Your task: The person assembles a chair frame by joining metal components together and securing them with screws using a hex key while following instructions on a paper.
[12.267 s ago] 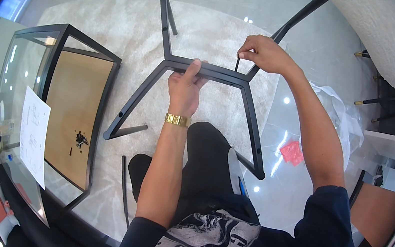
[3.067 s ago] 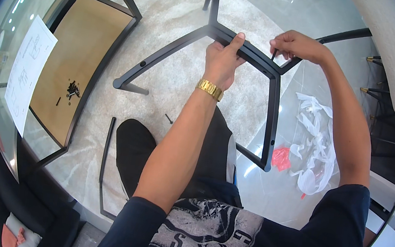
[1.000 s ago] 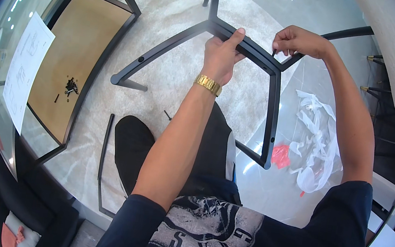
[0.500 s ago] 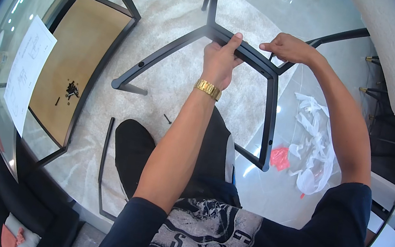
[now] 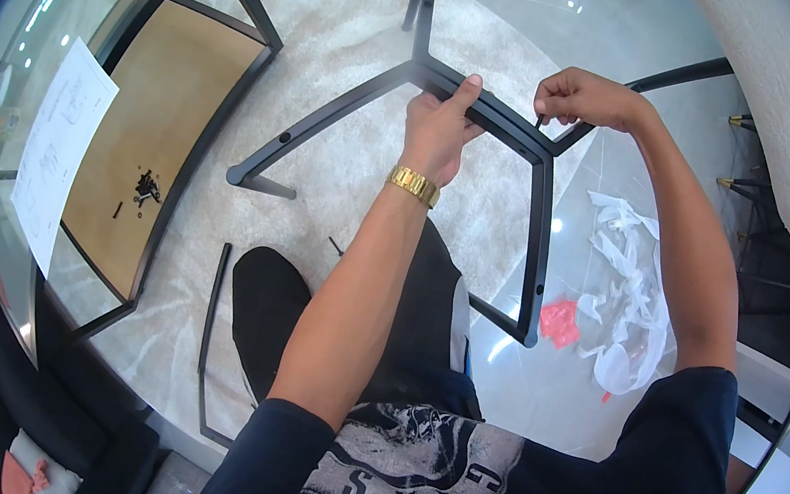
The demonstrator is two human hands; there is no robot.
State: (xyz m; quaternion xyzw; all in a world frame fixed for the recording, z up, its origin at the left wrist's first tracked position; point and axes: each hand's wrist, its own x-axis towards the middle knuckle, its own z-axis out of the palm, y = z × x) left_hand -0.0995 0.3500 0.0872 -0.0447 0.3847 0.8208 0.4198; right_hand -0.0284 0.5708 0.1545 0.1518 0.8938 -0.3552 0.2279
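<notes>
A black metal frame [image 5: 539, 237] of joined tubes, with holes along its bars, stands over the rug in front of me. My left hand [image 5: 434, 136], wearing a gold watch [image 5: 414, 185], is closed round its middle double bar, thumb on top. To the right, my right hand [image 5: 585, 100] pinches a thin black rod, apparently a hex key [image 5: 539, 122]. The rod's lower end meets the bar near the right-hand joint; its tip is hidden there. A screw [image 5: 336, 246] lies on the rug beside my left forearm.
At left stands a glass-topped table with a tan shelf [image 5: 173, 64], a white paper sheet [image 5: 60, 149] and several black screws [image 5: 148, 186]. A thin black bar [image 5: 211, 322] lies by my knee. White plastic wrap [image 5: 638, 281] and red plastic [image 5: 560, 323] lie on the tiles.
My right hand has shifted slightly to the right, and its fingers have curled from a stretched pose into a pinch on the hex key. The left hand stays on the bar.
</notes>
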